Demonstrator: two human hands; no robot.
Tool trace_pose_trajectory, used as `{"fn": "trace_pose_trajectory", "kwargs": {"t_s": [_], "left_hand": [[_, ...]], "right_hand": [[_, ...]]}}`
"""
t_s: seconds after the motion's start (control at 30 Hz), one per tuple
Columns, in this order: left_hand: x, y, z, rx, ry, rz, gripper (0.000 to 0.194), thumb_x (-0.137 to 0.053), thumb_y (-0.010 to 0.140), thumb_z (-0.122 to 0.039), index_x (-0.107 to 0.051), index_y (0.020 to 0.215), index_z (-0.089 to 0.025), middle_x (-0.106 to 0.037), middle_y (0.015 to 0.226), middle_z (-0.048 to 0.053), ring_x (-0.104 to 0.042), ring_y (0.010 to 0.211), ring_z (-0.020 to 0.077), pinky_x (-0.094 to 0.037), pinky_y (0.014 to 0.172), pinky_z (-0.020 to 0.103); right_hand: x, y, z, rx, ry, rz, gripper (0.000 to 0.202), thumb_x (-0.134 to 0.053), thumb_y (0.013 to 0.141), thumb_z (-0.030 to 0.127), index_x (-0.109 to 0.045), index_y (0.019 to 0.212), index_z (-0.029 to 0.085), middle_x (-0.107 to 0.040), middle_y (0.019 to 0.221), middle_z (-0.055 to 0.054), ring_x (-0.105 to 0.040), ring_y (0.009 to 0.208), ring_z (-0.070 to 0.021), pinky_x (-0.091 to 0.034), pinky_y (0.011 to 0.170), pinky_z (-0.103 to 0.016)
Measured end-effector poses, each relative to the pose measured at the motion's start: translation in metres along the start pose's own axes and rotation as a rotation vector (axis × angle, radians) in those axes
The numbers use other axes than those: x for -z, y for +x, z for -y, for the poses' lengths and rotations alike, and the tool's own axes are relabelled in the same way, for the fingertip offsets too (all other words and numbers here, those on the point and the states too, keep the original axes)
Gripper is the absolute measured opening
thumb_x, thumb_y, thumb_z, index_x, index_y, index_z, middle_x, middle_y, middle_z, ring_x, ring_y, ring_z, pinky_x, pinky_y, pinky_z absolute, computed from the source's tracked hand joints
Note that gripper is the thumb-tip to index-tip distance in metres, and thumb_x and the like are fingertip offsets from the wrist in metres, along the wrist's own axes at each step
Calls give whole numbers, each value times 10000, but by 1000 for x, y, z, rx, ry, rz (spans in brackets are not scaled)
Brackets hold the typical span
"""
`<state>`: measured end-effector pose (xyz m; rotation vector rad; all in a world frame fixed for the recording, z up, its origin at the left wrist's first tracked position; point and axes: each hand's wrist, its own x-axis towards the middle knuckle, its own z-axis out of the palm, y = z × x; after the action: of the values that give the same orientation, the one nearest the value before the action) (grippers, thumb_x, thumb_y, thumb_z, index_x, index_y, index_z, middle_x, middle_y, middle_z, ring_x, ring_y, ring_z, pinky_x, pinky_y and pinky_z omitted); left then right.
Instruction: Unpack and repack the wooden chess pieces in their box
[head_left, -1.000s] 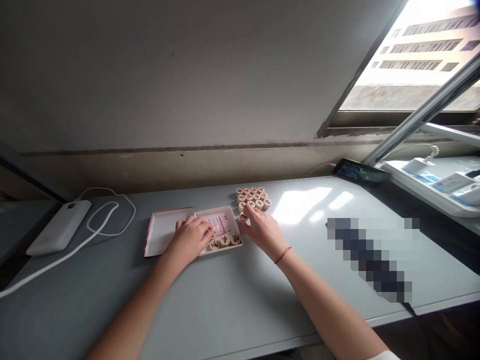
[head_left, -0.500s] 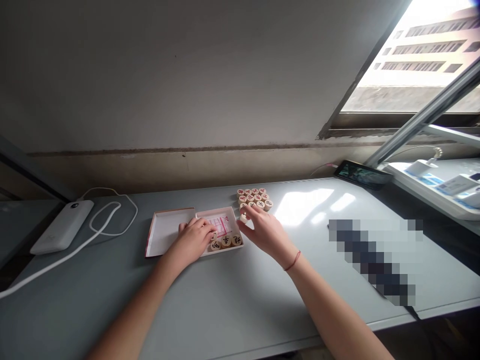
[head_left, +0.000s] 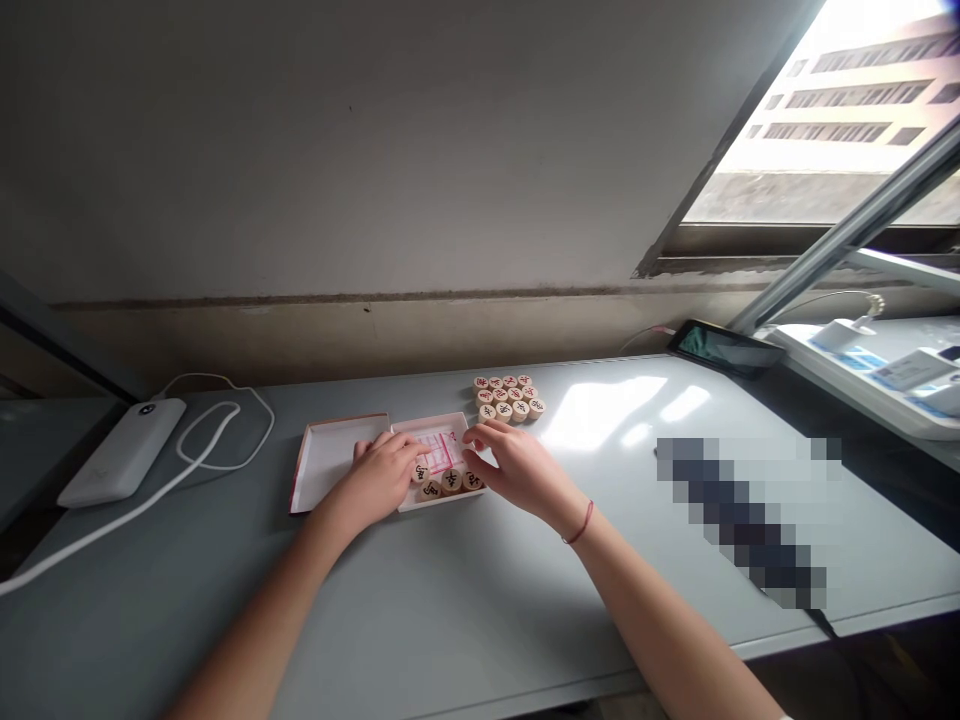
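A shallow white box (head_left: 439,506) lies on the grey desk, with several wooden Chinese chess pieces along its near side. My left hand (head_left: 379,472) rests over the box's left part, fingers stretched out beside a chess piece (head_left: 421,472) with a black character. My right hand (head_left: 517,462) hovers at the box's right edge, thumb and fingertips closed around a pale chess piece, mostly hidden. Beyond that hand stand rows of chess pieces (head_left: 503,410), black-marked in front and red-marked behind. A printed red-and-white sheet (head_left: 442,450) shows on the box floor.
Joined to the box's left is the open lid (head_left: 334,455). A white power bank (head_left: 124,455) with a cable lies farther left. At the back right leans a phone (head_left: 724,348); a blurred dark object (head_left: 742,530) lies at right, and a white shelf (head_left: 870,375) stands beyond.
My right hand has moved left from the front of the piece rows to the box edge, with a chess piece. My left hand has shifted slightly left, uncovering a piece in the box.
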<state>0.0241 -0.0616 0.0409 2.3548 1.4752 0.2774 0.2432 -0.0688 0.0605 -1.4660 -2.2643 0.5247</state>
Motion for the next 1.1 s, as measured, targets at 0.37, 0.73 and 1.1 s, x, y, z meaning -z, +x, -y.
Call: {"fn": "trace_pose_trajectory", "kwargs": {"t_s": [0.37, 0.73, 1.1], "left_hand": [[4, 0, 4, -27, -7, 28, 216, -512, 855, -296, -638, 1030, -279, -656, 1132, 44, -492, 1117, 280, -358, 908, 434], [7, -1, -20, -216, -18, -233, 269, -516, 913, -351, -583, 1151, -243, -653, 1139, 45, -571, 1003, 206, -350, 911, 337], [7, -8, -8, -26, 26, 134, 336, -372, 905, -255, -686, 1012, -311, -647, 1053, 38, -524, 1058, 248, -400, 849, 400]], "right_hand": [[-4, 0, -3, 20, 22, -18, 152, -489, 896, 253, -619, 949, 195, -637, 894, -48, -544, 646, -122, -373, 577, -233], [-4, 3, 7, -19, 571, -42, 102, -502, 836, 274, -567, 842, 195, -654, 816, -21, -558, 662, -115, -424, 550, -214], [28, 6, -62, -393, 133, 56, 48, -520, 750, 218, -561, 761, 197, -662, 841, -28, -560, 670, -141, -368, 559, -229]]}}
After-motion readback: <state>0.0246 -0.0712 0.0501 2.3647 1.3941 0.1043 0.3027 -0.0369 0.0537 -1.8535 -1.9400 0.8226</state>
